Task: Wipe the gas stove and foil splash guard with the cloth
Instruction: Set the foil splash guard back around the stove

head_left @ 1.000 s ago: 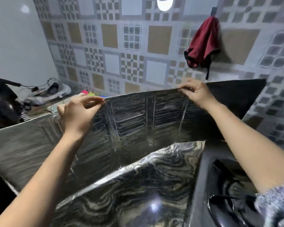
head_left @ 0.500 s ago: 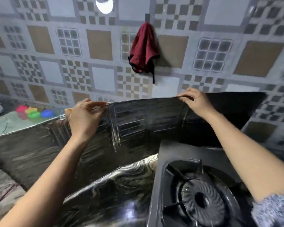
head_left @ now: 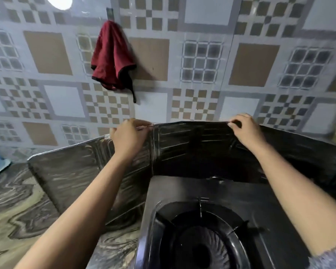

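**Seat the guard squarely behind the stove, with a light pinch**

The tiled wall (head_left: 250, 65) fills the top of the view, and a marbled counter (head_left: 17, 210) runs below it to the left. The guard (head_left: 70, 171) stands upright on the counter in folded panels. It wraps the back and left side of the stove (head_left: 182, 191), and a further panel angles off to the right. The stove's back edge lies just beside the middle panel, but I cannot tell whether they touch. The cloth (head_left: 113, 57) hangs from a hook on the wall, well apart from both hands, so no wiping is under way.

The hands are set apart along the guard's top edge. The left hand (head_left: 128, 134) pinches that edge at the fold between two panels. The right hand (head_left: 244, 131) pinches it farther right, fingers curled over the rim.

The step looks like positioning the guard; whether wiping comes before or after cannot be told. To do it well:

- Foil this thin will likely crease, so hold it only as hard as needed to steer it.
- Move both hands together, or the panels may twist at the folds.
- Check that the bottom edge sits flat on the counter before letting go.
- Leave the side panels angled inward so the guard stands unaided.
- Then one hand can reach up for the cloth.
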Available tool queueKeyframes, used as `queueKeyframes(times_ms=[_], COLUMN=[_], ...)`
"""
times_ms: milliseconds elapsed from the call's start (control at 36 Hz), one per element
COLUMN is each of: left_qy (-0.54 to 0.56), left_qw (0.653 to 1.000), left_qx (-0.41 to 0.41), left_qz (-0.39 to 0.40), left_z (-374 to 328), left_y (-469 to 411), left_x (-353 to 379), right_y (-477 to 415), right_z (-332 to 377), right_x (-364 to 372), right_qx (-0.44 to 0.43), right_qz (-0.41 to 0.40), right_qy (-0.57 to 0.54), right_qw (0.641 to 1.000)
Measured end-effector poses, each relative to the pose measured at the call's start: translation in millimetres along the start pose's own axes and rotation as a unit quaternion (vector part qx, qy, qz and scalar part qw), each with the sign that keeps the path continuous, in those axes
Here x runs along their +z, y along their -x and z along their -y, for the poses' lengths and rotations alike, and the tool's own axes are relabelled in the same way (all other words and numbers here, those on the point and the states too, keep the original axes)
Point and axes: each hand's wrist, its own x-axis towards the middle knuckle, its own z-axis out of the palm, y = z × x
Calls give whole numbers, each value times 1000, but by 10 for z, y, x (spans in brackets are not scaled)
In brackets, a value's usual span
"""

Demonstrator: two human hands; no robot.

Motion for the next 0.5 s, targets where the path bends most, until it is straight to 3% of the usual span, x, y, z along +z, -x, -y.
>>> queueKeyframes(times_ms=[194,444,500], left_qy=[11,12,-7], left_qw=[999,997,994], left_qx=[-23,-6,14], left_qz=[32,78,107], left_z=[-162,-231,-234], left_y=[-104,-48,-49], left_x=[194,138,85], right_y=[102,222,226], right_z=[115,749,807], right_x=[223,480,480], right_qx=[-8,-170,-170], right_qz=[-46,1,-3], right_qy=[108,-14,-29], right_qw=[993,985,985])
